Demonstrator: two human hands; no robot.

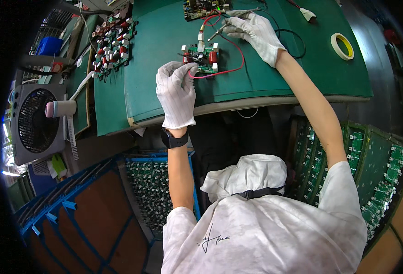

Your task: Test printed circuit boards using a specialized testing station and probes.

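Note:
A small green circuit board (205, 68) with red components and white connectors lies on the green mat. My left hand (177, 91), in a striped white glove, pinches the end of a red wire (238, 68) at the board's near left corner. That wire loops right and back up past the board. Dark leads or clips cross the board's middle; their exact form is too small to tell. Above and right of the board, my gloved right hand (255, 36) grips a slim grey probe (214, 36), its tip pointing down-left, apart from the board.
A second board (203, 8) sits at the table's far edge. Several populated boards (117, 48) stand at the left. A tape roll (342, 46) and a white-ended cable (308, 15) lie right. A fan (37, 121) stands left; board-filled racks (149, 192) flank my body below the table.

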